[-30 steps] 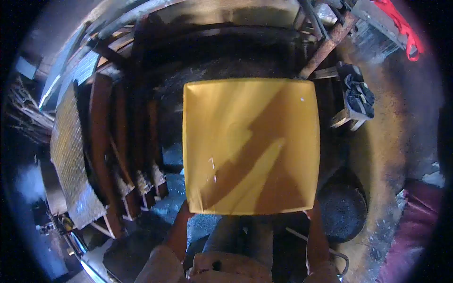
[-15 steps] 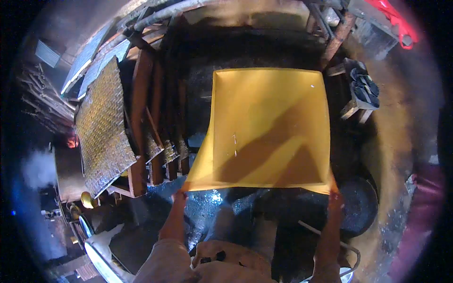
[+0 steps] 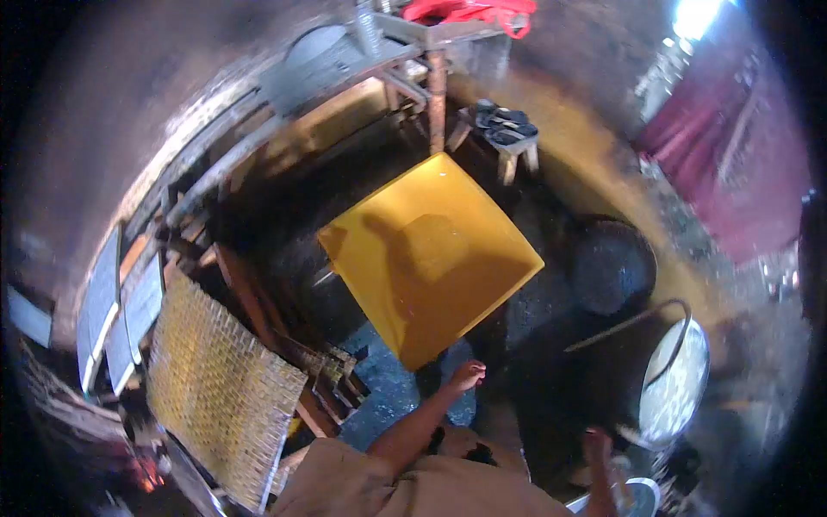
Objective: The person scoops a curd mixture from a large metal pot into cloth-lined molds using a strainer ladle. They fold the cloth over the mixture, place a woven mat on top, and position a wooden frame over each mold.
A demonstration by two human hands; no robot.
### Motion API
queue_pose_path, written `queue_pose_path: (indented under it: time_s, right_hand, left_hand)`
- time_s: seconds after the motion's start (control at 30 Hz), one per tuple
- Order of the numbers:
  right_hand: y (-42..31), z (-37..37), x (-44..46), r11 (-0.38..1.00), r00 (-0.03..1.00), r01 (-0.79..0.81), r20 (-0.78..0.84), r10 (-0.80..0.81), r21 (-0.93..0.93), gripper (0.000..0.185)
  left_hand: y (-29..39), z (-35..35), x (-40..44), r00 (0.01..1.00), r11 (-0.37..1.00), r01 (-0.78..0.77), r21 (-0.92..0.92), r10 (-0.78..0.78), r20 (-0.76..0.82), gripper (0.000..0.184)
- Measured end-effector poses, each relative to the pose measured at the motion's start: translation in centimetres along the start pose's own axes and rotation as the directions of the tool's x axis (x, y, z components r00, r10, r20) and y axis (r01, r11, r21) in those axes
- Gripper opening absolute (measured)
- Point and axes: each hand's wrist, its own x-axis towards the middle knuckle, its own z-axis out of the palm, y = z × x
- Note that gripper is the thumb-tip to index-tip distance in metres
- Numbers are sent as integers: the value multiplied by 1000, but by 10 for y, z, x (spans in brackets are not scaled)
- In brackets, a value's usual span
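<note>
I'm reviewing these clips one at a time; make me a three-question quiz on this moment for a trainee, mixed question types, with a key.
1. Which of the wearer's hands is nearer the yellow sheet?
2. True or false: both hands are gripping the edge of the yellow sheet.
3. What rests on the small stool?
A) a woven panel
B) some dark items
C) a yellow bowl

Key:
1. The left hand, just off the sheet's near corner; the right hand is farther away.
2. False; both hands show apart from it.
3. B; the dark items lie on its seat, though exactly what they are is hard to tell.
</note>
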Motion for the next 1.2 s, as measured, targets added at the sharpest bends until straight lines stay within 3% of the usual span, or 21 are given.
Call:
queue_pose_path:
  time_s: [0.03, 0.07, 0.1, 0.13, 0.17, 0.2, 0.27, 0.37, 0.47, 0.5, 0.6, 0.63, 0.7, 0.73, 0.77, 0.83, 0.9, 0.97, 1.03, 1.1, 1.2]
  right_hand:
    - [141, 46, 5, 976, 978, -69, -205, 25, -206, 35]
    - [92, -36, -55, 982, 991, -120, -75, 110, -146, 46]
    - [173, -23, -76, 880, 988, -58, -151, -16, -472, 65]
    - [154, -38, -109, 834, 976, -191, -194, 103, -517, 73]
    - [133, -64, -137, 767, 947, -316, -238, 216, -558, 82]
    - [118, -75, -151, 775, 956, -291, -198, 216, -560, 76]
    - [122, -79, -164, 791, 964, -266, -144, 224, -551, 72]
    - [148, -58, -153, 763, 947, -322, -179, 268, -560, 72]
    - [133, -70, -130, 817, 953, -302, -128, 276, -491, 49]
    - [140, -68, -123, 870, 911, -410, -87, 402, -275, 45]
    - [130, -77, -120, 933, 948, -274, -229, 222, -233, 42]
    - [147, -74, -129, 968, 941, -249, -243, 236, -23, 44]
    - [125, -136, -169, 881, 883, -449, -78, 463, 152, 26]
    - [168, -123, -180, 983, 958, -143, -266, 108, -117, 28]
    - [170, -147, -223, 979, 947, -182, -286, 150, -87, 36]
    - [207, -164, -286, 993, 816, 20, -575, 52, 118, 44]
    - [211, -181, -346, 918, 816, -89, -501, 290, 386, 50]
    - [263, -144, -379, 957, 629, 27, -749, 209, 289, 49]
    - [306, -80, -401, 876, 520, 101, -775, 359, 472, 38]
    - [365, 49, -406, 679, 614, -196, -451, 648, 708, 26]
    - [348, 160, -415, 491, 432, -262, -354, 829, 831, 12]
  left_hand:
    - [-9, -23, -3, 998, 989, -55, 134, 49, 50, 17]
    - [-25, -49, -4, 990, 959, -118, 258, 93, 105, 18]
    - [-36, -81, -13, 994, 978, -30, 208, 8, 105, 17]
    - [-51, -117, -17, 992, 986, 56, 157, -73, 104, 16]
    - [-75, -149, -13, 992, 796, 66, 602, 13, -125, 15]
    - [-84, -170, -17, 938, 426, 166, 889, 210, -276, 14]
    - [-77, -208, -42, 981, 923, 184, 339, -150, -124, 13]
    - [-72, -209, -53, 1000, 980, -20, -197, 19, -9, 15]
    - [24, -99, -97, 977, 899, 186, 397, -127, -170, 17]
    - [32, -68, -104, 987, 912, 133, 387, -85, -138, 18]
    - [57, 38, -131, 1000, 928, -12, 373, 5, 20, 21]
    - [67, 79, -152, 995, 925, -40, 378, 1, 103, 21]
    - [70, 145, -182, 979, 920, 46, 389, -118, 164, 22]
    - [65, 168, -190, 958, 901, 34, 432, -153, 242, 22]
    - [53, 192, -200, 932, 887, 17, 462, -182, 315, 22]
    - [31, 240, -207, 923, 808, 60, 585, -268, 275, 21]
    - [23, 280, -216, 891, 762, 5, 647, -298, 344, 20]
    - [8, 331, -228, 860, 741, -29, 670, -323, 395, 20]
    - [-4, 377, -244, 856, 672, -95, 734, -321, 405, 24]
    - [-15, 410, -251, 827, 661, -147, 736, -326, 458, 26]
    - [-38, 431, -235, 810, 633, -218, 743, -307, 500, 39]
